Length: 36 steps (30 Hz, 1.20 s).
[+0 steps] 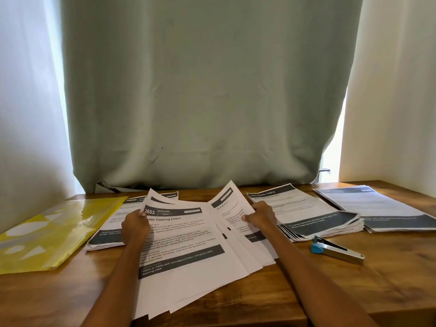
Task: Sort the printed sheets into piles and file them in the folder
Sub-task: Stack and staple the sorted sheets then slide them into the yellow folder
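A: State the condition of the hands

B: Left hand [135, 226] grips the left edge of the unsorted stack [188, 251], thumb on top beside the "2652 BEDROOM" header. Right hand [260, 217] pinches one loose sheet [230, 204] and holds it tilted up off the stack. Neither hand is free

A: Reason for that hold?

B: Judged from the layout: the left hand steadies the fanned stack so it cannot slide on the bench [354, 279], while the right hand separates a single sheet, probably so its header can be read before it goes to a pile

A: Location of the sorted piles?

B: Three lie along the back of the bench. One left pile [106, 232] sits partly under the stack; a thick middle pile [306, 215] headed "DRESSING TABLE" lies just right of the right hand; a far-right pile [377, 206] lies beside it. Spacing them apart likely keeps the categories from mixing

A: And the folder?

B: The yellow folder [52, 232] lies flat at the left, near the left pile, apparently not yet in use. A stapler [337, 250] rests in front of the middle pile, within reach of the right hand

A: Limits of observation?

B: The lower edge of the stack runs out of view. The left pile's header is mostly covered. The body text on the far piles is too blurred to read. Folder contents cannot be determined through the glare
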Each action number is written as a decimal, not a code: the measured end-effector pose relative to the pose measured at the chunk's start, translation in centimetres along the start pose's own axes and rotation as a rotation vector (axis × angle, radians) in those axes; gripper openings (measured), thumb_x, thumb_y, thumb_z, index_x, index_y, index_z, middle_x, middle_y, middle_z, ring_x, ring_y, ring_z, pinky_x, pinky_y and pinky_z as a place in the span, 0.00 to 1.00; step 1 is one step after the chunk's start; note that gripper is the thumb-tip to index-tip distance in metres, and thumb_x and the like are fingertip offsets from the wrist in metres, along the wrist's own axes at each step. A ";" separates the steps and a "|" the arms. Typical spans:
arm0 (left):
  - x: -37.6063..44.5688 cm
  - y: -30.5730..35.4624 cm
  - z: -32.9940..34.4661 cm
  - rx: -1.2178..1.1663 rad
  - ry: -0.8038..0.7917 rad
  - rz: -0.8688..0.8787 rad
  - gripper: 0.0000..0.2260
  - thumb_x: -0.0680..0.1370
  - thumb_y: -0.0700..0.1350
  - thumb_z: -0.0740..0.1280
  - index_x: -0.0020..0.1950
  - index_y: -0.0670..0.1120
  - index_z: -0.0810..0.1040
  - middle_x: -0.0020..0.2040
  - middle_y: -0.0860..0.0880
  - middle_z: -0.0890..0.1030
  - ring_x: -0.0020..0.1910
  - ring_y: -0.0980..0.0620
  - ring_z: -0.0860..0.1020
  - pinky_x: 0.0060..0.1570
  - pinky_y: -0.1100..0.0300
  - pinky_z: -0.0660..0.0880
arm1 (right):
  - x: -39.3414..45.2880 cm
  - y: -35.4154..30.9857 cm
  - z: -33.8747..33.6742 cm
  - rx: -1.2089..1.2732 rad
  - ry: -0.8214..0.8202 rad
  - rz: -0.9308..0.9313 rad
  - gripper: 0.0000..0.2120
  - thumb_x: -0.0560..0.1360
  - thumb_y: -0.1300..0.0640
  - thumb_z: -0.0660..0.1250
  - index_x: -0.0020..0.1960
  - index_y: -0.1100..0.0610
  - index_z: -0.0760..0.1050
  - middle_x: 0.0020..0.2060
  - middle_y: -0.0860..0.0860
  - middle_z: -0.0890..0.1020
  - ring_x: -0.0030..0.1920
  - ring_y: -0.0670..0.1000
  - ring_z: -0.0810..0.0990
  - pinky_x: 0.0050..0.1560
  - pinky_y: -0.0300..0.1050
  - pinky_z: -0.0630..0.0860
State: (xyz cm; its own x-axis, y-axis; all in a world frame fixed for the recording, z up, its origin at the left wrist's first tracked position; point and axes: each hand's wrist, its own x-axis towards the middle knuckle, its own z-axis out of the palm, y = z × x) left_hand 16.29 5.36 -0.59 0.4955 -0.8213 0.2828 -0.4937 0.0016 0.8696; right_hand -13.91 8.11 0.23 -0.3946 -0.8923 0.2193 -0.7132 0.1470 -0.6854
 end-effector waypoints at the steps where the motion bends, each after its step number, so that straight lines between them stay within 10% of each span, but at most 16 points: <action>1: 0.0 0.0 0.0 -0.048 -0.002 0.005 0.14 0.81 0.44 0.57 0.57 0.37 0.77 0.51 0.37 0.80 0.49 0.39 0.77 0.50 0.49 0.72 | 0.1 0.1 -0.3 0.090 0.030 0.005 0.15 0.73 0.54 0.71 0.56 0.59 0.77 0.57 0.55 0.80 0.54 0.54 0.80 0.51 0.44 0.76; 11: -0.7 0.6 -0.2 -0.309 -0.053 0.079 0.14 0.81 0.43 0.57 0.61 0.37 0.75 0.54 0.37 0.79 0.52 0.38 0.77 0.53 0.46 0.74 | 0.2 0.6 -1.7 0.490 0.077 0.095 0.11 0.75 0.57 0.69 0.55 0.60 0.77 0.56 0.56 0.81 0.52 0.55 0.80 0.38 0.37 0.74; 19: -0.2 1.1 -0.4 -0.301 0.006 0.108 0.13 0.81 0.43 0.58 0.58 0.36 0.75 0.52 0.37 0.79 0.50 0.38 0.77 0.50 0.47 0.73 | -0.8 -0.9 -2.1 0.655 -0.132 0.101 0.06 0.76 0.59 0.67 0.52 0.58 0.76 0.53 0.55 0.82 0.47 0.55 0.82 0.50 0.53 0.80; 25: 0.1 0.1 -0.2 -0.121 0.017 0.047 0.14 0.82 0.44 0.56 0.51 0.37 0.77 0.47 0.37 0.80 0.42 0.42 0.76 0.46 0.50 0.72 | -4.0 -3.9 -1.4 0.311 -0.551 -0.044 0.16 0.78 0.67 0.57 0.63 0.57 0.73 0.55 0.53 0.77 0.51 0.52 0.76 0.53 0.46 0.75; 30: 0.4 -0.4 -0.2 -0.013 0.015 -0.033 0.15 0.82 0.45 0.56 0.53 0.36 0.78 0.49 0.37 0.80 0.47 0.39 0.78 0.50 0.47 0.73 | -3.7 -3.6 -1.0 0.084 -0.416 -0.168 0.13 0.79 0.60 0.61 0.63 0.57 0.76 0.60 0.53 0.79 0.42 0.46 0.78 0.36 0.32 0.73; 36: 0.3 -0.5 0.0 -0.004 0.006 -0.016 0.14 0.82 0.45 0.56 0.53 0.37 0.78 0.49 0.37 0.80 0.47 0.39 0.78 0.49 0.49 0.73 | -1.6 -1.4 0.9 -0.294 -0.108 -0.138 0.18 0.71 0.42 0.69 0.53 0.54 0.76 0.53 0.53 0.80 0.55 0.54 0.76 0.56 0.46 0.74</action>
State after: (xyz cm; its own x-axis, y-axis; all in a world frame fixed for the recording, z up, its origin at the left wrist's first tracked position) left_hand 16.67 5.16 -0.89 0.5076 -0.8177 0.2715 -0.4831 -0.0092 0.8755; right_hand -11.77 8.94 0.18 -0.2301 -0.9501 0.2105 -0.8984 0.1243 -0.4212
